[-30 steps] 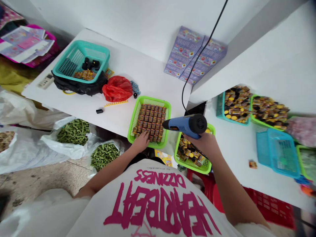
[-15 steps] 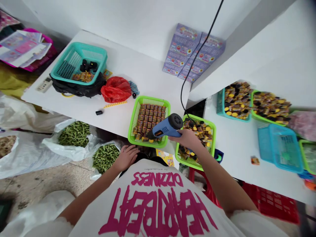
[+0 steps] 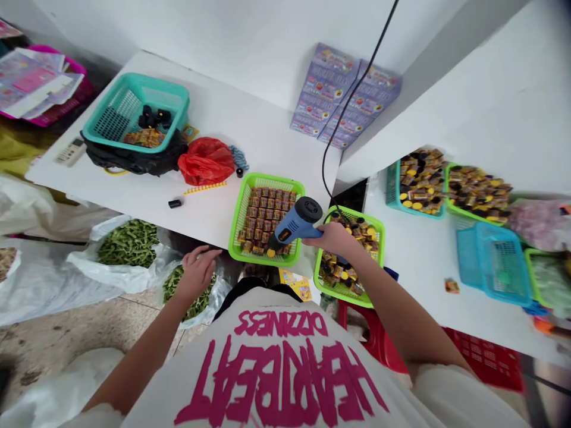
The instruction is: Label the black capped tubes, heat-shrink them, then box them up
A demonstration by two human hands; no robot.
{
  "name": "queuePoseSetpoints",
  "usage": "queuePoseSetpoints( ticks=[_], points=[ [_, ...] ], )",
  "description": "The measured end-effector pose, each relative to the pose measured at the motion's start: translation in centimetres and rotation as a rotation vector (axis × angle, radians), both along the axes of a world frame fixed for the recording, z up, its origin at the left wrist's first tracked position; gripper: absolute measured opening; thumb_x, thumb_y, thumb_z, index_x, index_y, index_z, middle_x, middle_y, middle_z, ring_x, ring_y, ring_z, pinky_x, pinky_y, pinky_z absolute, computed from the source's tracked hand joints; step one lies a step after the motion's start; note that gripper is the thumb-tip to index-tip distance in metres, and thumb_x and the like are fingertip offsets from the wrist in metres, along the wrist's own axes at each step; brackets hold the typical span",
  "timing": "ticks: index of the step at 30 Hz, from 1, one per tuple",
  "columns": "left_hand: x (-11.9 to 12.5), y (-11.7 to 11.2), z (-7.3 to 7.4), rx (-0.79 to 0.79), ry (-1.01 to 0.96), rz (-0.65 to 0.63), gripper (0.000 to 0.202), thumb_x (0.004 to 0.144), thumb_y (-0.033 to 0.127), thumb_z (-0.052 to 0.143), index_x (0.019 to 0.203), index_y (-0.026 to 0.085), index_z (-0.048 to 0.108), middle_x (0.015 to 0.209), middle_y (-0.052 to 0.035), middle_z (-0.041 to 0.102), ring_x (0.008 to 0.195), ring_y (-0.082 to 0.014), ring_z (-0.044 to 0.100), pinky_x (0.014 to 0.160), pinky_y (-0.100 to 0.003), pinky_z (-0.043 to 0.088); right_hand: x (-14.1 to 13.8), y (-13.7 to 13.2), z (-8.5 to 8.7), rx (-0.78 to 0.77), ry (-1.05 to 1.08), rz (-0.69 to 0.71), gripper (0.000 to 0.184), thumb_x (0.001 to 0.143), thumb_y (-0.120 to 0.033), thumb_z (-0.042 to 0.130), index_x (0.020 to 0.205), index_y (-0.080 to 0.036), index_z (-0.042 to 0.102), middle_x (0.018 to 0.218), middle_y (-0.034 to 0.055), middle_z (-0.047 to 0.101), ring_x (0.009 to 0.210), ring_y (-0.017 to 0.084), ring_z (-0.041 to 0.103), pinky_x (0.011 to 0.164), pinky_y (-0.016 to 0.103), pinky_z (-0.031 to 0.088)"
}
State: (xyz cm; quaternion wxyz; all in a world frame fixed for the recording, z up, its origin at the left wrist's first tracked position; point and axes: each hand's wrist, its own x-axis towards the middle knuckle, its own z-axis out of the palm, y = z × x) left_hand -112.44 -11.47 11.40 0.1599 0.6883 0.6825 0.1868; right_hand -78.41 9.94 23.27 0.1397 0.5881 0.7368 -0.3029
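My right hand is wrapped round the handle of a blue heat gun with a black rear cap. Its nozzle points down at the front rows in a green basket, where small labelled jars stand in neat rows. One yellow lid shows by the nozzle tip. My left hand is empty, with fingers apart, over a bag of green pieces below the table edge. Beneath my right forearm, a second green basket holds a loose heap of similar jars with yellow and black ends.
A teal basket, red plastic bag and small black cylinder are on the left. Purple boxes stand by the wall; a black cord hangs in front. Blue baskets sit on the right table. A red stool is below.
My left hand has moved left, from beside the green basket to over the bag of green pieces. The heat gun has shifted slightly, still aimed at the front jars.
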Motion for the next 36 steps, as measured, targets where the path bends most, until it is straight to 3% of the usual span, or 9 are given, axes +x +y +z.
queuePoseSetpoints(
  ticks=[3, 6, 12, 15, 17, 23, 28, 32, 36],
  points=[
    [-0.8, 1.9, 0.5, 0.028, 0.001, 0.039, 0.039, 0.1, 0.028, 0.032, 0.126, 0.017, 0.06, 0.119, -0.0144, 0.069, 0.126, -0.0326, 0.046, 0.103, -0.056, 0.032, 2.2, 0.0, 0.5, 0.036, -0.034, -0.01, 0.036, 0.069, -0.054, 0.072, 0.062, -0.019, 0.069, 0.052, 0.0018, 0.057, 0.058, 0.02, 0.06, 0.052, 0.026, 0.035],
    [0.6, 5.1, 0.1, 0.015, -0.006, -0.009, 0.04, 0.1, 0.028, 0.031, 0.126, 0.016, 0.06, 0.119, -0.0147, 0.069, 0.123, -0.0318, 0.05, 0.102, -0.056, 0.036, 4.4, -0.6, 1.3, 0.059, -0.06, -0.066, 0.037, 0.069, -0.056, 0.072, 0.066, -0.02, 0.072, 0.053, 0.0017, 0.06, 0.058, 0.02, 0.061, 0.053, 0.027, 0.037],
    [12.5, 11.4, -3.9, -0.102, -0.03, -0.34, 0.04, 0.097, 0.025, 0.04, 0.131, 0.017, 0.059, 0.138, -0.0083, 0.061, 0.127, -0.0188, 0.054, 0.109, -0.033, 0.041, 7.6, -2.0, 3.5, 0.218, -0.091, -0.308, 0.048, 0.076, -0.064, 0.062, 0.088, -0.019, 0.076, 0.065, 0.0043, 0.068, 0.066, 0.024, 0.065, 0.059, 0.029, 0.042],
    [18.2, 11.8, -5.8, -0.148, 0.009, -0.341, 0.051, 0.098, 0.033, 0.04, 0.141, 0.007, 0.049, 0.151, -0.0184, 0.046, 0.141, -0.0297, 0.041, 0.114, -0.046, 0.034, 8.4, -2.1, 4.4, 0.285, -0.07, -0.43, 0.048, 0.073, -0.066, 0.065, 0.078, -0.019, 0.074, 0.057, 0.0041, 0.065, 0.064, 0.025, 0.065, 0.057, 0.03, 0.042],
    [19.9, 11.0, -6.4, -0.168, 0.03, -0.343, 0.055, 0.099, 0.036, 0.038, 0.142, 0.004, 0.047, 0.152, -0.0222, 0.043, 0.143, -0.0347, 0.037, 0.114, -0.053, 0.03, 8.6, -2.1, 4.6, 0.306, -0.05, -0.449, 0.048, 0.073, -0.066, 0.065, 0.075, -0.019, 0.073, 0.056, 0.0038, 0.064, 0.063, 0.025, 0.064, 0.056, 0.03, 0.041],
    [16.8, 6.7, -6.0, -0.149, 0.018, -0.514, 0.041, 0.1, 0.035, 0.037, 0.129, 0.021, 0.064, 0.138, -0.0112, 0.061, 0.127, -0.0269, 0.055, 0.115, -0.048, 0.03, 8.2, -2.2, 4.1, 0.183, 0.03, -0.412, 0.047, 0.073, -0.064, 0.065, 0.079, -0.019, 0.074, 0.052, 0.0021, 0.063, 0.058, 0.022, 0.064, 0.054, 0.028, 0.041],
    [12.4, 3.1, -4.9, -0.116, -0.014, -0.541, 0.034, 0.101, 0.032, 0.039, 0.119, 0.034, 0.068, 0.127, -0.0009, 0.069, 0.122, -0.0189, 0.058, 0.111, -0.042, 0.032, 6.5, -1.9, 2.3, 0.049, 0.028, -0.204, 0.043, 0.075, -0.061, 0.064, 0.083, -0.02, 0.075, 0.055, 0.0011, 0.064, 0.058, 0.02, 0.063, 0.055, 0.027, 0.042],
    [8.2, 1.8, -3.3, -0.066, -0.015, -0.379, 0.038, 0.101, 0.028, 0.033, 0.127, 0.03, 0.062, 0.125, -0.0037, 0.07, 0.124, -0.0196, 0.057, 0.108, -0.042, 0.035, 4.4, -1.5, 1.1, 0.02, 0.023, -0.098, 0.035, 0.07, -0.056, 0.07, 0.071, -0.021, 0.073, 0.059, 0.001, 0.064, 0.061, 0.019, 0.062, 0.055, 0.026, 0.038],
    [5.1, 4.2, -3.0, -0.043, 0.041, -0.083, 0.046, 0.098, 0.022, 0.029, 0.139, 0.015, 0.05, 0.134, -0.0184, 0.061, 0.129, -0.0292, 0.053, 0.103, -0.05, 0.04, 3.0, -1.6, 0.7, 0.044, -0.009, -0.065, 0.036, 0.071, -0.056, 0.07, 0.066, -0.02, 0.07, 0.06, 0.0028, 0.063, 0.061, 0.02, 0.062, 0.052, 0.026, 0.035]
  ],
)
